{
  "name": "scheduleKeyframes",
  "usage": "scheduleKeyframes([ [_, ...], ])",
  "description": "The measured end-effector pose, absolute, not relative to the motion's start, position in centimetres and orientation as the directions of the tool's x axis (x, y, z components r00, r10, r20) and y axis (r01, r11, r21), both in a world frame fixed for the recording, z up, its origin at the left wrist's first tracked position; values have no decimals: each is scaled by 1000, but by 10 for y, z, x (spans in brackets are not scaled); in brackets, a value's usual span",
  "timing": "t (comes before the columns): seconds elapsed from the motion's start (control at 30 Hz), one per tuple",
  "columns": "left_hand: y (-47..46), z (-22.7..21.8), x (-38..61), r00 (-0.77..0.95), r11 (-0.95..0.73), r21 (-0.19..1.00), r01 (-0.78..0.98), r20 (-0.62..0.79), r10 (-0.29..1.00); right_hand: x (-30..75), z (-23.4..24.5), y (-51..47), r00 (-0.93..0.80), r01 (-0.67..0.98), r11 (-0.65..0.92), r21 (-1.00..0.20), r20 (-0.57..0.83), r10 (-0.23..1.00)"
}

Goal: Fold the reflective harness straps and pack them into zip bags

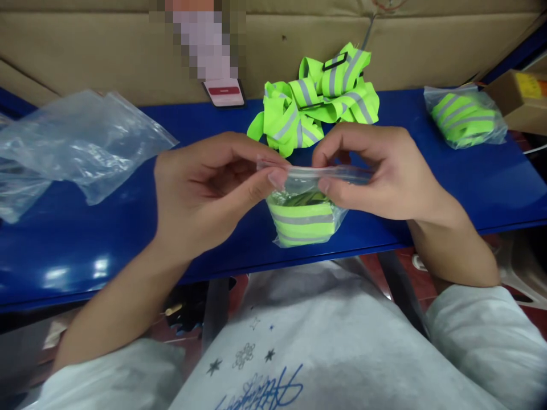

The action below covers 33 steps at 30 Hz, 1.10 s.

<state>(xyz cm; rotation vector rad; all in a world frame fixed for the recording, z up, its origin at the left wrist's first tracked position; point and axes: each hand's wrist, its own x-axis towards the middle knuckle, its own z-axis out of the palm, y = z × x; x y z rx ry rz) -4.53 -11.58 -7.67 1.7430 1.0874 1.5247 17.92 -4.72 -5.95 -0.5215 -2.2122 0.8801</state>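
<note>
Though apart, both hands (200, 196) (380, 171) thumbs-inward.

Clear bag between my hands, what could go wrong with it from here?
Your left hand and right hand pinch the clear bag near its top edge, so it might slip. The folded strap inside sits close below that edge and could catch there. The strap pile just behind could snag on your hands.

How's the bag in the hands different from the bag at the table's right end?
The held bag is pinched along its top by the left hand and right hand; the other bag lies on the table, untouched. The held bag's grey stripes run nearly level, while the other bag's slant. Both are clear plastic with yellow-green, grey-striped bands inside.
</note>
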Motion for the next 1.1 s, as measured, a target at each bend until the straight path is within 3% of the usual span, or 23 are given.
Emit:
scheduleKeyframes([
  [0.23, -118, -74, -41, 0, -488, 836, 252, 504, 864, 179, -53, -51, -696, 193, 723, -663, 428, 577],
  [0.4, -109, -80, -47, 125, -621, 750, 227, 610, 782, 179, -55, -49, -681, 165, 753, -637, 479, 554],
  [0.53, -105, -88, -51, 119, -685, 690, 236, 679, 725, 179, -59, -49, -665, 141, 767, -626, 514, 542],
  [0.7, -104, -89, -52, 168, -701, 662, 265, 684, 710, 179, -63, -52, -645, 180, 851, -493, 594, 480],
  [0.93, -106, -88, -46, 202, -785, 516, 344, 775, 598, 175, -68, -54, -656, 120, 917, -381, 663, 362],
  [1.0, -107, -88, -46, 171, -765, 521, 378, 773, 611, 176, -68, -54, -668, 138, 914, -382, 646, 370],
  [1.1, -104, -87, -55, 130, -694, 627, 352, 702, 700, 180, -69, -49, -638, 192, 886, -423, 632, 440],
])
